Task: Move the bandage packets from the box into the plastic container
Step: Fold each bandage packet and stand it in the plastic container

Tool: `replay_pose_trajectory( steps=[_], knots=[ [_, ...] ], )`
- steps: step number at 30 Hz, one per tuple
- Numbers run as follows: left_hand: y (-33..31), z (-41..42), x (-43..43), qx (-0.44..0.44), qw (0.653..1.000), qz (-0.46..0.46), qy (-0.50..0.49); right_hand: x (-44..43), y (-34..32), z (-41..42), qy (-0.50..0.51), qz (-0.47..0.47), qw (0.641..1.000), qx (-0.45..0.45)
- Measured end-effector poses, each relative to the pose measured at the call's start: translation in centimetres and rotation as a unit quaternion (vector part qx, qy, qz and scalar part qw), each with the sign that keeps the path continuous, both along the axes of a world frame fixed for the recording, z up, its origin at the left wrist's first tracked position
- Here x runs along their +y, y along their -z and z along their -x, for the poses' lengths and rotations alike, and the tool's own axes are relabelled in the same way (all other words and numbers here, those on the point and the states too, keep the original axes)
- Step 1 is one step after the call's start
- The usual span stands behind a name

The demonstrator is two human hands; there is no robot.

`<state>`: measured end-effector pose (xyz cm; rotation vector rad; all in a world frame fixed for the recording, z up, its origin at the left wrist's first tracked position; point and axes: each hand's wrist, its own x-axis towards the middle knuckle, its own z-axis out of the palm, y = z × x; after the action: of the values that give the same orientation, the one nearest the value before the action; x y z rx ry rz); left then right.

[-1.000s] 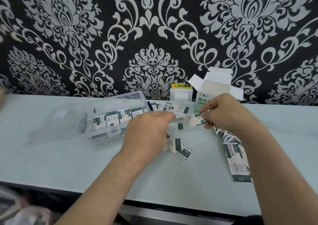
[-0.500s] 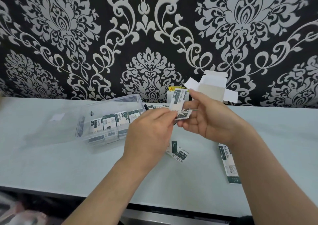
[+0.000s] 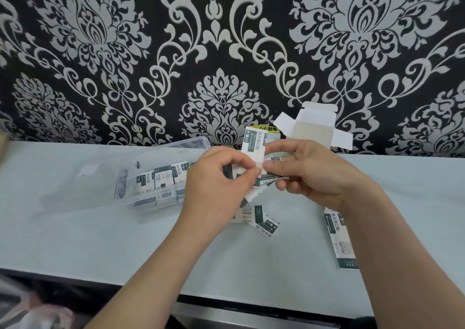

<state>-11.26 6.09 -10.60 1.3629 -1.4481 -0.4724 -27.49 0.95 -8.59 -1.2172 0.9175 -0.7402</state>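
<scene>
Left hand (image 3: 219, 177) and right hand (image 3: 309, 175), fingers curled, pinch one strip of bandage packets (image 3: 254, 147) | plastic container (image 3: 173, 145), partly filled, at their 9 o'clock; box (image 3: 312, 132) at 1 o'clock | risk: pulling unevenly may rip or drop packets.

Two hands: left hand (image 3: 216, 190), right hand (image 3: 309, 175). One plastic container (image 3: 125, 177) left of centre, one open box (image 3: 312, 132) upper right. The bandage packets (image 3: 266, 225) overlap beyond counting.
</scene>
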Motion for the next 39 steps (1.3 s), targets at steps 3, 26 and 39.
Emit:
replay_pose_trajectory(
  steps=[3,26,39],
  knots=[
    [-0.2,-0.1,-0.2,0.102,0.993,-0.051,0.009,-0.2,0.0,0.3,0.013,0.019,1.0,0.003],
    [-0.1,0.8,0.9,-0.283,0.958,0.043,0.022,0.5,0.1,-5.0,0.149,-0.005,0.985,-0.09],
    [0.1,-0.8,0.1,-0.181,0.979,0.086,-0.028,1.3,-0.1,-5.1,-0.06,0.014,0.998,-0.017]
  ],
)
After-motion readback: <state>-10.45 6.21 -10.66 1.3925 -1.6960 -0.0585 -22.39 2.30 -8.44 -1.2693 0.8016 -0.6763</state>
